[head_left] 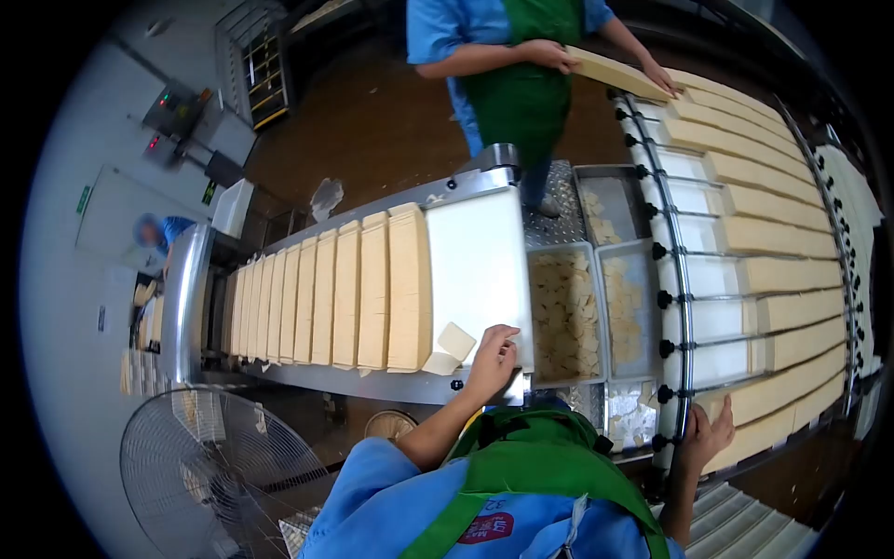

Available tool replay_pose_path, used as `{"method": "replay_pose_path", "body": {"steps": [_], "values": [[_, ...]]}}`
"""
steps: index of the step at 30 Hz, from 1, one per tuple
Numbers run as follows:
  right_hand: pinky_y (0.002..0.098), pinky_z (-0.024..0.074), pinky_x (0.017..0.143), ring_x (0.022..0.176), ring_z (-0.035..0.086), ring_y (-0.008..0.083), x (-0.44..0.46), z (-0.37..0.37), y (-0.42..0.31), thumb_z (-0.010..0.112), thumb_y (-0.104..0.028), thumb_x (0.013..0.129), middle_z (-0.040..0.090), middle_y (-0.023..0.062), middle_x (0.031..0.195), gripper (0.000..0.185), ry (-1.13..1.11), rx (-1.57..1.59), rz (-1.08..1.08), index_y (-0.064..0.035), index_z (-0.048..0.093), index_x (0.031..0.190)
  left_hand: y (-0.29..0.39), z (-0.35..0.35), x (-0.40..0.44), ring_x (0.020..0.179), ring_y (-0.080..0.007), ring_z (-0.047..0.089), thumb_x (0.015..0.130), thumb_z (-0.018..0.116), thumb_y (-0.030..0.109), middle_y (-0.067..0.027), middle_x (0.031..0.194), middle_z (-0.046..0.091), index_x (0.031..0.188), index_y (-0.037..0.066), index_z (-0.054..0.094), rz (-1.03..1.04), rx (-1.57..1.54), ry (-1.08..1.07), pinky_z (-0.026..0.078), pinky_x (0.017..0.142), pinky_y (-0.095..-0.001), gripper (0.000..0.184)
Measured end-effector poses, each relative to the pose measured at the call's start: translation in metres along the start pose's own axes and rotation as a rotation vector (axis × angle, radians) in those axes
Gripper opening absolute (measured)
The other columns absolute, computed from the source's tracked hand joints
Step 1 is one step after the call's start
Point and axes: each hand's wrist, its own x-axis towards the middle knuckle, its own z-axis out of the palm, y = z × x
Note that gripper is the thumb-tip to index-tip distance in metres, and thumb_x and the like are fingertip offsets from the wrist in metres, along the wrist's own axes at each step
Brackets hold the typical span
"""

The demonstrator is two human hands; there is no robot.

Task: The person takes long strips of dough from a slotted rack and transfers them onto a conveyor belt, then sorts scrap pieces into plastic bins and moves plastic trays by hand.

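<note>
Brown floor (372,121), pale wall (79,307) at left, big wire fan (219,466) low left; white belt (475,261) mid-frame, lane conveyor (712,317) on the right, scrap bins (597,307) between. Left hand (494,361) is over the belt's near corner, just beside two loose slices (455,341); fingers loosely bent, nothing seen in them, contact with the belt can't be told. Right hand (711,434) is at the left end of the near rows (792,393) on the lane conveyor, fingers apart, no grip visible (touching or just above, can't tell).

Doing this well, my call: light, even pressure and support at both ends, the way the co-worker (517,84) holds a long stack (615,72) two-handed. Pinching one end only would probably fan the slices out. Loose ones look best lifted flat by the rim, without nudging the row beside them.

Looks: thin, squarish, pale cream. Stacked rows (405,289) lie crosswise on the belt, tightly packed, close side by side, fairly straight. Both loose slices lie by the near end of the last row, one turned like a diamond. Lane rows are longer-looking, same colour.
</note>
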Motion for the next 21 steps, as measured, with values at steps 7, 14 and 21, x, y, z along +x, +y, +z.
{"method": "replay_pose_path", "body": {"steps": [7,14,21], "values": [[0.0544,0.0244,0.101,0.131,0.036,0.0326,-0.001,0.012,-0.001,0.064,-0.009,0.076,0.041,0.0071,0.145,0.017,-0.199,-0.126,0.189,-0.0167,0.072,0.089,-0.042,-0.072,-0.044,0.111,-0.0396,0.045,0.082,0.062,0.013,-0.0264,0.124,0.041,0.121,0.0,0.049,-0.093,0.509,0.463,0.037,0.097,-0.0458,0.043],[0.0466,0.035,0.094,0.114,0.049,0.0384,0.07,0.059,-0.114,0.059,-0.005,0.072,0.051,0.0224,0.129,0.02,-0.159,0.286,-0.143,-0.0063,0.067,0.091,-0.072,-0.109,-0.075,0.116,-0.0489,0.035,0.073,0.077,0.025,-0.0366,0.127,0.028,0.134,-0.009,0.025,-0.522,0.454,0.571,0.032,0.101,-0.048,0.087],[0.0499,0.0315,0.102,0.124,0.039,0.0394,0.145,0.185,-0.363,0.067,-0.028,0.078,0.038,0.0236,0.14,0.051,-0.281,0.475,-0.457,-0.0022,0.056,0.121,-0.073,-0.116,-0.052,0.1,-0.0449,0.049,0.07,0.08,0.023,-0.0287,0.115,0.037,0.131,-0.01,0.027,-0.453,0.378,0.472,0.047,0.085,-0.0454,0.087]]}}
